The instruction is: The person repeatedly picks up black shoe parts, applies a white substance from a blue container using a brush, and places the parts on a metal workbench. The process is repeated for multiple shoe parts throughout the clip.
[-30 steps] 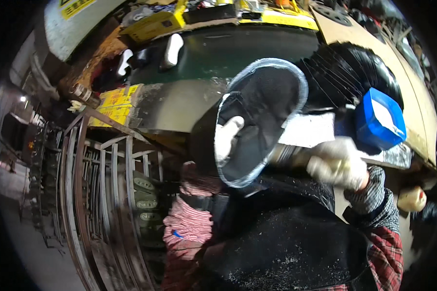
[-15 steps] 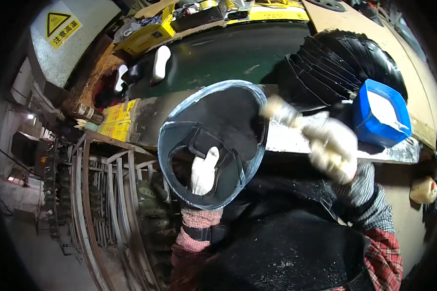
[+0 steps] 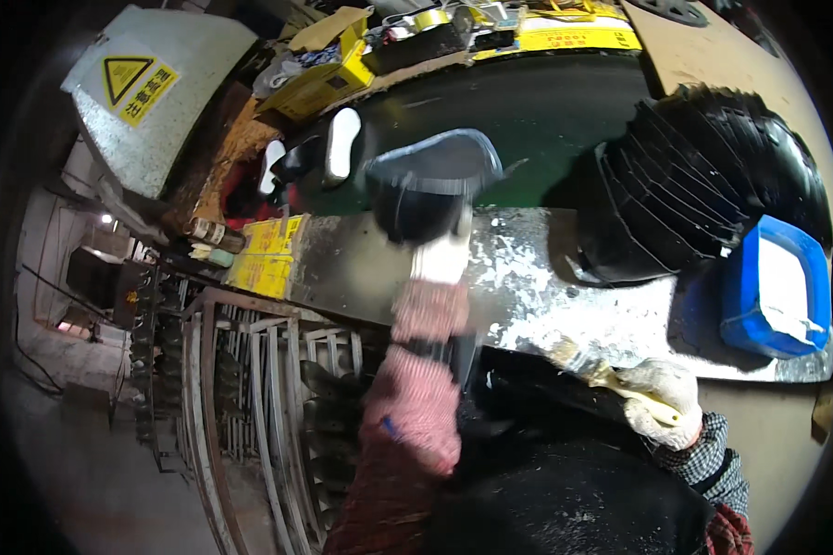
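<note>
My left hand, in a white glove, reaches forward over the bench's metal edge. It carries a black hollow piece with a whitish rim, which is smeared by motion and hides the fingers. The piece is tilted, with its wide opening facing up and away. In its white glove, my right hand is closed round the pale yellow handle of a flat brush. The brush's bristles point left, near the front edge of the white-smeared metal strip. Beyond the right hand stands a blue tub of white paste.
A fanned stack of black pieces lies left of the tub. Two white sole-shaped things rest on the dark green surface. Yellow boxes line the back. Metal racks stand at lower left.
My left hand has moved forward, taking the black piece from over my lap to above the bench. My right hand has drawn back and down with the brush, away from the piece.
</note>
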Demonstrator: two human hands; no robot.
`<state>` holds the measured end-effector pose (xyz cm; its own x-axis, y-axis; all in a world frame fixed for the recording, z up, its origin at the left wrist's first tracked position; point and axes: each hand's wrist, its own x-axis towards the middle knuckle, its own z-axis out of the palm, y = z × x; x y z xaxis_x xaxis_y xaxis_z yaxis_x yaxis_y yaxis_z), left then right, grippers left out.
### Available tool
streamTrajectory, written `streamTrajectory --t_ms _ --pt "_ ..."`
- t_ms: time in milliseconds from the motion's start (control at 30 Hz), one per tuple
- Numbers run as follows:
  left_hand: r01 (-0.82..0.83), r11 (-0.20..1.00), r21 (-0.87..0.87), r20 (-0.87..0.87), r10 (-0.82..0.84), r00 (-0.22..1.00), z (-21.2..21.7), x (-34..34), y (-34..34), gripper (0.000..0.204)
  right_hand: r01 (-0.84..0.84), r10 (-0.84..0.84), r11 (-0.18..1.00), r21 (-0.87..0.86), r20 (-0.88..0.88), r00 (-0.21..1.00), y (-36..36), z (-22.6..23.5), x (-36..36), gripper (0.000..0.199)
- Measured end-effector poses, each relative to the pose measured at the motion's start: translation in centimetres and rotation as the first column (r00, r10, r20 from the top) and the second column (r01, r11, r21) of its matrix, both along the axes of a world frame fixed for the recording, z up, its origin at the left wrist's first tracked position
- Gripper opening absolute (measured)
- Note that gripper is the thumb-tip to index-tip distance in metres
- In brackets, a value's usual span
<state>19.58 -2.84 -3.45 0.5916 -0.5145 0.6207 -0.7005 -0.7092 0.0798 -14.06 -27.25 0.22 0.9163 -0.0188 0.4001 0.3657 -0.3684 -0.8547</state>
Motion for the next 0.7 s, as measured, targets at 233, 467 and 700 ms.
streamTrajectory --t_ms 233,467,700 --pt "-0.544 0.096 -0.834 -0.346 -0.858 0.38 4.4 -3.4 2.0 0.044 0.121 -0.121 0.993 -0.015 -0.121 0.985 1.9 -0.4 0.1 0.028" --pt "-0.662 0.03 -0.749 -0.636 -0.312 0.706 -7.5 -19.4 25.3 0.038 0.068 -0.13 0.974 -0.214 -0.288 0.949 4.0 -1.0 0.1 0.026" --pt "-0.977 0.155 -0.146 -0.725 0.655 0.212 -9.6 -13.5 37.4 0.082 0.046 -0.087 0.924 -0.38 -0.092 0.992 8.5 2.5 1.3 0.022"
